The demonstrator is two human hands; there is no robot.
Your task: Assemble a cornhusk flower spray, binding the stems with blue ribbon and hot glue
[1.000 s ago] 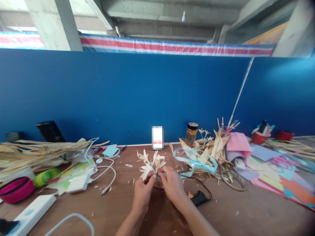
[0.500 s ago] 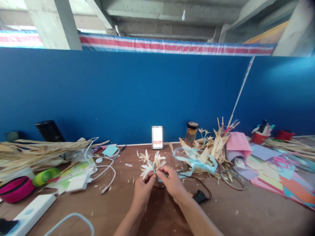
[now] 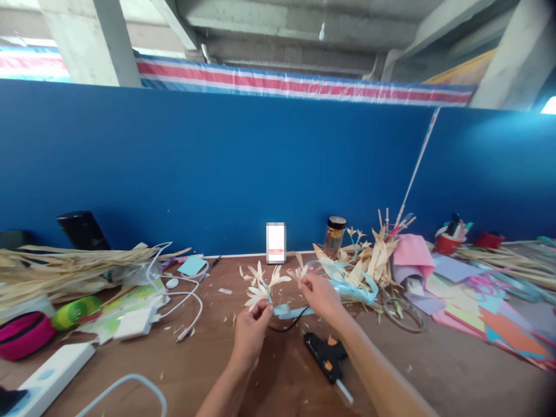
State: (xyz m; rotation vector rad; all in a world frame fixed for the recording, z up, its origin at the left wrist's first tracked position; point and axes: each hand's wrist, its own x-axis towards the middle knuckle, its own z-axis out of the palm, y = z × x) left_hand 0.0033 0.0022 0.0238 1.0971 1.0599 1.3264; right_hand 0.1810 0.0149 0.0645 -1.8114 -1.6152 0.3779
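My left hand [image 3: 253, 324] pinches the stem of a spray of pale dried-husk flowers [image 3: 260, 284], whose petals fan out above the fingertips. Light blue ribbon [image 3: 284, 311] trails right from near this stem. To the right, my right hand [image 3: 321, 296] is closed in a pinch at a small pale husk flower [image 3: 299, 272]; the exact grip is partly hidden by the fingers. Beside my right forearm a black hot glue gun [image 3: 325, 354] with orange parts lies on the table, a glue stick poking out of it.
A jar [image 3: 334, 236], a heap of dried husks [image 3: 376, 260] and a ribbon roll ring [image 3: 403, 315] stand right. Coloured paper [image 3: 499, 324] covers the far right. At left are husk strips [image 3: 87, 266], white cables [image 3: 200, 307] and a power strip [image 3: 56, 370]. A blue partition [image 3: 243, 162] rises behind.
My right hand has left the stem and moved up and right to a small husk flower. The glue gun shows more fully. My left hand still pinches the spray's stem.
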